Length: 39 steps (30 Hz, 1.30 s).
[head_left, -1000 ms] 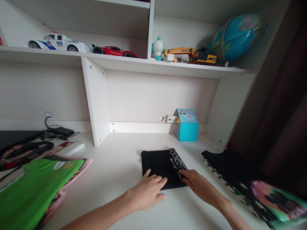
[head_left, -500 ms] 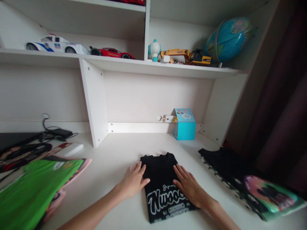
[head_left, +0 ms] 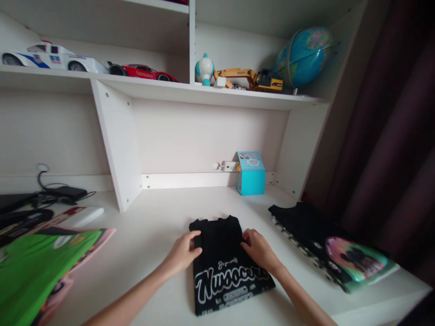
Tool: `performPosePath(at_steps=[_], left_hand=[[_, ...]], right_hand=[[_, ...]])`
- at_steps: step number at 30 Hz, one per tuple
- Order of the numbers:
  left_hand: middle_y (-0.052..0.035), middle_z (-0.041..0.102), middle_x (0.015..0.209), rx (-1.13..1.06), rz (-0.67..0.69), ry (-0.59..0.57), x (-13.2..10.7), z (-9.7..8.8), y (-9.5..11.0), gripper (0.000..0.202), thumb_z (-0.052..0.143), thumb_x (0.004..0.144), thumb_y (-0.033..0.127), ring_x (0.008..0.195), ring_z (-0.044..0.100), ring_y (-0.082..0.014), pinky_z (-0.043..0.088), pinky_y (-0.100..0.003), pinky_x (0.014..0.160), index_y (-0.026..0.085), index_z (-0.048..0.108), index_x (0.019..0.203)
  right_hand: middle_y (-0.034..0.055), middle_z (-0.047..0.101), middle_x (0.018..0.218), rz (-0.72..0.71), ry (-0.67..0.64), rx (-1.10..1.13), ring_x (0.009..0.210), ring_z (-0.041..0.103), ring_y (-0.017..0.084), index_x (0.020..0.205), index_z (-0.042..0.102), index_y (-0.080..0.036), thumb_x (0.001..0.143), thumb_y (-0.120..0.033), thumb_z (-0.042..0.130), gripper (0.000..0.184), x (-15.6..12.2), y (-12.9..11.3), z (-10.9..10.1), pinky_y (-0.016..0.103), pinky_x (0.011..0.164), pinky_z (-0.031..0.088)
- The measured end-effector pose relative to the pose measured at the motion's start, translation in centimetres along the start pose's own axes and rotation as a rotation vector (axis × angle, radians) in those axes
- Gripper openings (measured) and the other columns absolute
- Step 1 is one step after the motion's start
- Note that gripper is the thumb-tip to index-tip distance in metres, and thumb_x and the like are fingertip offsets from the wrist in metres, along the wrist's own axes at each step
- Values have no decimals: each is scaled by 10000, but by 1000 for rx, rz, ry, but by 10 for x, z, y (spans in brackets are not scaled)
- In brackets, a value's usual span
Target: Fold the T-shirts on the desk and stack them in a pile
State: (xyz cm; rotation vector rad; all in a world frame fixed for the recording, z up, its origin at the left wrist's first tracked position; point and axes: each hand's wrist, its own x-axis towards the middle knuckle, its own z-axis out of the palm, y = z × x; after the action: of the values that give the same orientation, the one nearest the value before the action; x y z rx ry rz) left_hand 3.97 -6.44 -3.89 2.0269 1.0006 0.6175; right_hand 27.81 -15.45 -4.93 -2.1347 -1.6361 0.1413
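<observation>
Black T-shirt [head_left: 217,253]: lies folded on the white desk [head_left: 149,226] between the two hands, neckline toward the back, large white script lettering across the part nearest the person.
Left hand [head_left: 182,250]: at the shirt's upper left side, thumb and index finger bent and parted by a small gap, their tips over the cloth; whether they pinch it, I cannot tell.
Right hand [head_left: 260,250]: at the opposite side, fingers curled, thumb and index finger close together by the edge; any hold on the fabric is hidden.
Left pile: a green garment [head_left: 44,258] over pink fabric [head_left: 108,234], near a black power adapter [head_left: 68,193].
Right pile: a dark garment [head_left: 302,226] with a colourful round print, well apart from the T-shirt.
Desk back: a blue desk calendar [head_left: 253,182] stands beside a white socket [head_left: 230,166].
Shelf [head_left: 204,96]: toy police car [head_left: 54,59], red sports car [head_left: 144,72], yellow toy excavator [head_left: 268,82], globe [head_left: 302,56].
</observation>
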Motion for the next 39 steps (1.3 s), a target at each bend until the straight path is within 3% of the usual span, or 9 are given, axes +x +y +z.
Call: performPosePath(at_steps=[6, 11, 16, 22, 26, 29, 33, 36, 39], left_hand=[[-62, 621, 951, -338, -138, -97, -15, 0, 19, 499, 627, 589, 266, 816, 580, -188, 441, -297, 762, 144, 530, 1063], [-63, 605, 998, -443, -171, -111, -22, 19, 48, 509, 642, 571, 221, 838, 555, -167, 424, -269, 777, 149, 553, 1068], [3, 573, 665, -413, -67, -93, 0, 50, 77, 526, 649, 596, 205, 641, 531, -126, 432, -255, 671, 127, 567, 1110], [-14, 603, 681, -337, 165, -69, 50, 103, 148, 504, 685, 601, 225, 684, 570, -145, 455, -265, 698, 148, 602, 1092], [-67, 644, 769, -374, 150, -68, 81, 157, 187, 500, 699, 589, 192, 705, 596, -175, 476, -305, 723, 112, 609, 1075], [-131, 629, 934, -379, 169, -28, 101, 198, 195, 482, 693, 592, 176, 824, 596, -217, 464, -343, 795, 86, 612, 1059], [-173, 535, 1125, -312, 142, 8, 118, 234, 178, 509, 677, 620, 202, 1020, 523, -263, 422, -362, 886, 74, 578, 1102], [-194, 465, 1209, -235, 148, -82, 116, 236, 154, 655, 699, 608, 310, 1047, 498, -284, 397, -387, 918, 68, 509, 1186], [-177, 375, 1299, -215, 268, -163, 101, 215, 128, 618, 637, 667, 338, 900, 574, -220, 434, -363, 877, 112, 480, 1220]], right_hand=[[16, 620, 835, -18, 50, 165, 795, 590, 174, 952, 465, -225, 722, -107, 405, 265, -16, 3, -20, 265, 724, 396], [4, 648, 899, -90, 119, 164, 841, 601, 187, 908, 581, -250, 737, -199, 406, 251, -32, 21, -45, 289, 753, 428], [6, 655, 966, -126, 267, 116, 894, 603, 188, 945, 609, -246, 764, -262, 414, 267, -47, 50, -90, 283, 798, 442], [8, 675, 801, 3, 273, -73, 657, 612, 200, 918, 646, -240, 709, -366, 478, 296, -27, 134, -173, 300, 635, 463], [27, 675, 861, 55, 201, -105, 761, 612, 214, 837, 663, -219, 644, -263, 499, 257, 4, 202, -204, 302, 705, 448], [43, 674, 899, 140, 207, -160, 826, 609, 223, 823, 666, -212, 631, -188, 488, 263, 20, 241, -204, 303, 769, 432], [75, 654, 985, 188, 208, -184, 931, 594, 239, 947, 646, -190, 697, -162, 407, 347, 26, 270, -180, 323, 831, 416], [104, 610, 1089, 189, 205, -183, 997, 570, 243, 1003, 631, -179, 742, -221, 394, 355, 25, 269, -156, 337, 880, 400], [92, 581, 1145, 191, 281, -206, 1061, 534, 236, 975, 642, -220, 743, -318, 443, 321, 21, 249, -133, 340, 903, 395]])
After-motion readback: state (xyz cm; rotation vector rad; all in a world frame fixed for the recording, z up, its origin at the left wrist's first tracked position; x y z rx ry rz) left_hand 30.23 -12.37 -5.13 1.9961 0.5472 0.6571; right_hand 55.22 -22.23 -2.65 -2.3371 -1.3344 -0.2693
